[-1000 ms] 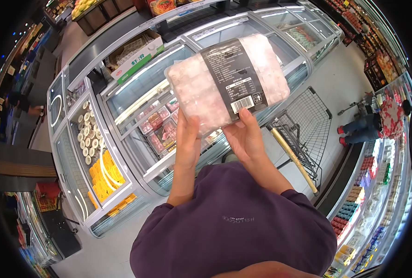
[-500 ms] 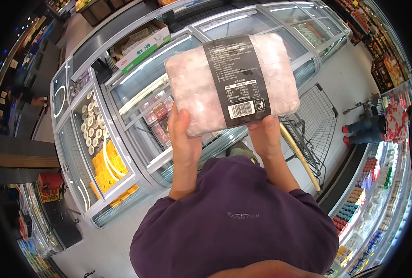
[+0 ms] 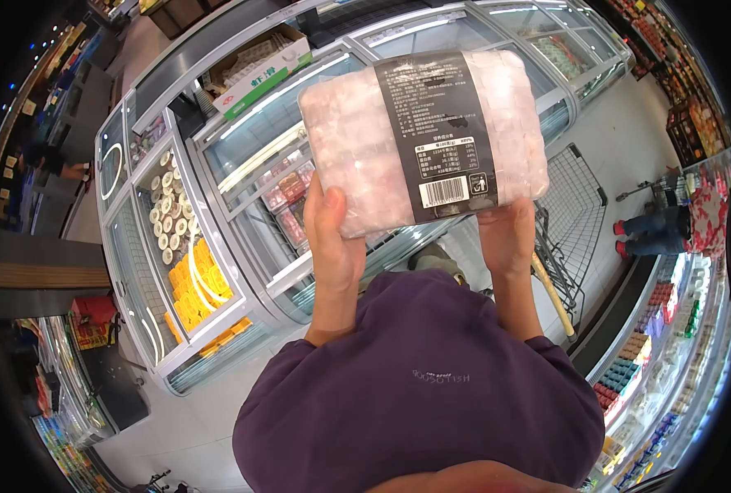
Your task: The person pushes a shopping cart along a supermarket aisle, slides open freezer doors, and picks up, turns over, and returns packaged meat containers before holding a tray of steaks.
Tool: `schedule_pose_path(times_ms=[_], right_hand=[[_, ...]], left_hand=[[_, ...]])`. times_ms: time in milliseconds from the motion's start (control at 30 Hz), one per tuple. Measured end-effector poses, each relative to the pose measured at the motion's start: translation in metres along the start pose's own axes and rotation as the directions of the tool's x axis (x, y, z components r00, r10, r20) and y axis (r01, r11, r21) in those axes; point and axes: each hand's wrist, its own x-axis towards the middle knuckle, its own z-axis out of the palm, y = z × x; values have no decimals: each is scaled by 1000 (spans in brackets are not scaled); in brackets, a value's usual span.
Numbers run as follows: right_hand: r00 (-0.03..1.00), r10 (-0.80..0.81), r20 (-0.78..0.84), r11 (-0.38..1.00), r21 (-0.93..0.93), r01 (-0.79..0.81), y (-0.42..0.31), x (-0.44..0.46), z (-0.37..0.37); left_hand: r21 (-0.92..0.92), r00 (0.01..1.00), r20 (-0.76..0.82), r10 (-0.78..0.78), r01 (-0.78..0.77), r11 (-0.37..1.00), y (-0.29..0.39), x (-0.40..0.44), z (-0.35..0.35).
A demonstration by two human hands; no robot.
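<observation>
Held up in front of me is a pack of pale pink frozen food [image 3: 345, 148], wrapped in clear film with a black label band [image 3: 439, 123] around its middle. The label carries small white print, a table and a barcode. My left hand [image 3: 332, 238] grips the pack's lower left corner, thumb on the near face. At the lower right edge, my right hand [image 3: 509, 238] grips it too, thumb in front. The remaining fingers of both hands are hidden behind the pack. What exactly the food is, I cannot tell.
Glass-topped freezers [image 3: 254, 283] stretch ahead and left, holding yellow packs [image 3: 199, 279] and round white-lidded tubs [image 3: 166, 205]. A carton [image 3: 262, 78] stands on top. A wire shopping cart [image 3: 575, 222] stands at my right. Beyond it is another person [image 3: 669, 230], beside stocked shelves [image 3: 645, 361].
The pack has shifted slightly right and up in view, both hands moving with it. My hold on it looks the same.
</observation>
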Motion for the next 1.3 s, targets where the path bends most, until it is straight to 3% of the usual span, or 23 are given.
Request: schedule_pose_path(times_ms=[200, 300, 400, 600, 700, 900, 1000, 1300], right_hand=[[998, -30, -48, 1000, 0, 30, 0, -1, 9], [1000, -18, -1, 991, -135, 18, 4, -3, 0], [1000, -21, 14, 989, -149, 22, 3, -2, 2], [1000, -24, 2, 989, -145, 25, 4, -5, 3], [998, -26, -58, 998, -55, 23, 2, -6, 11], [999, -31, 11, 987, -158, 32, 6, -7, 5], [1000, -17, 18, 984, -176, 20, 6, -7, 7], [999, 22, -25, 990, -139, -25, 5, -3, 25]], left_hand=[[-6, 1000, -2, 2, -2, 1000, 0, 0, -1], [8, 1000, -8, 11, -11, 1000, -1, 1, -2], [-63, 1000, 0, 5, -5, 998, 1, 0, -1], [-63, 1000, -3, 4, -4, 998, 1, -1, -1], [-64, 1000, 3, 0, 1, 998, 0, -2, -3], [-77, 1000, -1, -11, 11, 997, 0, -2, -6], [0, 1000, -11, 3, -3, 1000, -3, 0, -9], [6, 1000, -26, -2, 2, 1000, 1, 0, -12]])
